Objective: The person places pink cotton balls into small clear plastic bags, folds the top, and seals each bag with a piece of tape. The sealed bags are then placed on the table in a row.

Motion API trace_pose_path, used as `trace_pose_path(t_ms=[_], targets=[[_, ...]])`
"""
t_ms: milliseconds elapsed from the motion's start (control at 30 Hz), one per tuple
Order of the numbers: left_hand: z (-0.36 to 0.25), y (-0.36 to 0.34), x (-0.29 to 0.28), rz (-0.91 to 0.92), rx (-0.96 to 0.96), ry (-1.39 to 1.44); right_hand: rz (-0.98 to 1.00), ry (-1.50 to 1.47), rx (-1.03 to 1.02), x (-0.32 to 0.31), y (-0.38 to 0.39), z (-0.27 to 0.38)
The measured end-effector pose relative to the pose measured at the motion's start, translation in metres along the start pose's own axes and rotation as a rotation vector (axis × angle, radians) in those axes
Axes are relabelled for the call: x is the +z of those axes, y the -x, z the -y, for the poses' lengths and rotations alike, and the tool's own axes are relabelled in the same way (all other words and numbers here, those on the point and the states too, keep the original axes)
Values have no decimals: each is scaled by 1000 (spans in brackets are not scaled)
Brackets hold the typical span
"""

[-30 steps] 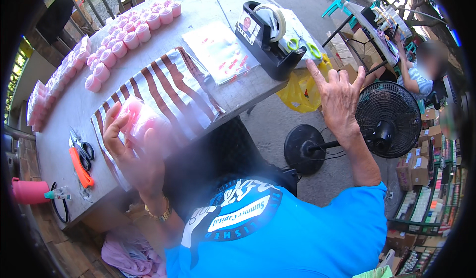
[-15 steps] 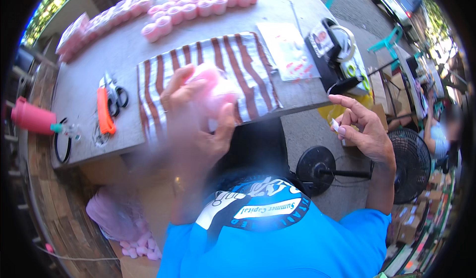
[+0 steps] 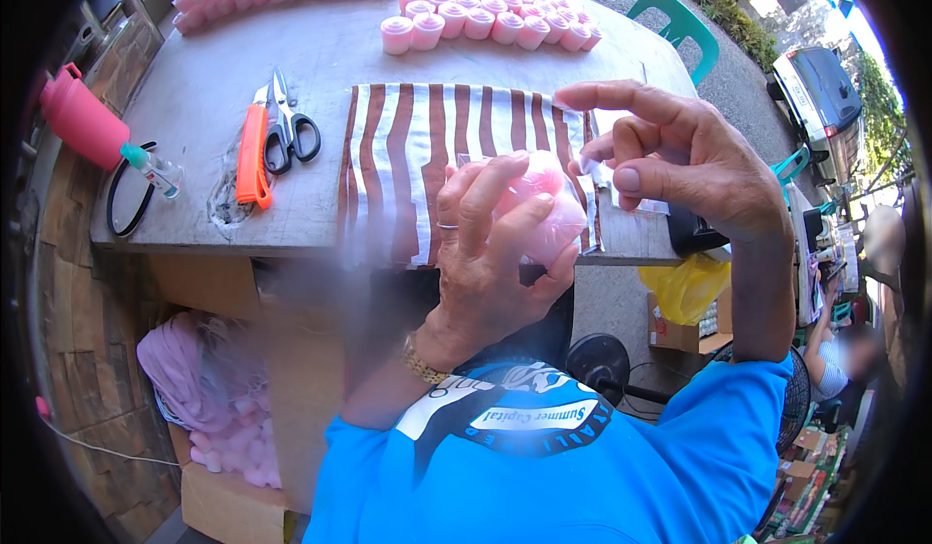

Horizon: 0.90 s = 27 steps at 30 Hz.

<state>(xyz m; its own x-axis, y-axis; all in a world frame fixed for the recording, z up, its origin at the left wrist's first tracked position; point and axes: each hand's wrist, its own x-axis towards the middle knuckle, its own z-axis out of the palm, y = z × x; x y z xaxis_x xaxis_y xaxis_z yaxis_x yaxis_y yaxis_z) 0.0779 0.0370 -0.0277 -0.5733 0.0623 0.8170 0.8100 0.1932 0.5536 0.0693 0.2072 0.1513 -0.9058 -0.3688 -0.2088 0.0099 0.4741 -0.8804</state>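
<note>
we see a grey table (image 3: 340, 44) across the frame's upper half, bearing a brown-and-white striped cloth (image 3: 417, 136). right of center, our right hand (image 3: 714, 161) stretches its index finger, the others curled; we cannot tell whether they pinch anything. our left hand (image 3: 485, 267) wraps bent fingers around a plastic-wrapped pink bundle (image 3: 565, 216) at mid-frame. at upper left lie an orange cutter (image 3: 252, 156) and black-handled scissors (image 3: 282, 122).

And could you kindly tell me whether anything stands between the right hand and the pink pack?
Nothing visible does: the side of the pink pack facing the right hand looks uncovered. The left hand, holding it, covers parts of its left and lower sides, and the striped cloth lies on the table, not in between.
</note>
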Motion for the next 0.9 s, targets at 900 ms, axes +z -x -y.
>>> trace_pose_path(t_ms=[900], targets=[[-8,-10,0,74,-46,-126,130,677,165,9,-9,33]])
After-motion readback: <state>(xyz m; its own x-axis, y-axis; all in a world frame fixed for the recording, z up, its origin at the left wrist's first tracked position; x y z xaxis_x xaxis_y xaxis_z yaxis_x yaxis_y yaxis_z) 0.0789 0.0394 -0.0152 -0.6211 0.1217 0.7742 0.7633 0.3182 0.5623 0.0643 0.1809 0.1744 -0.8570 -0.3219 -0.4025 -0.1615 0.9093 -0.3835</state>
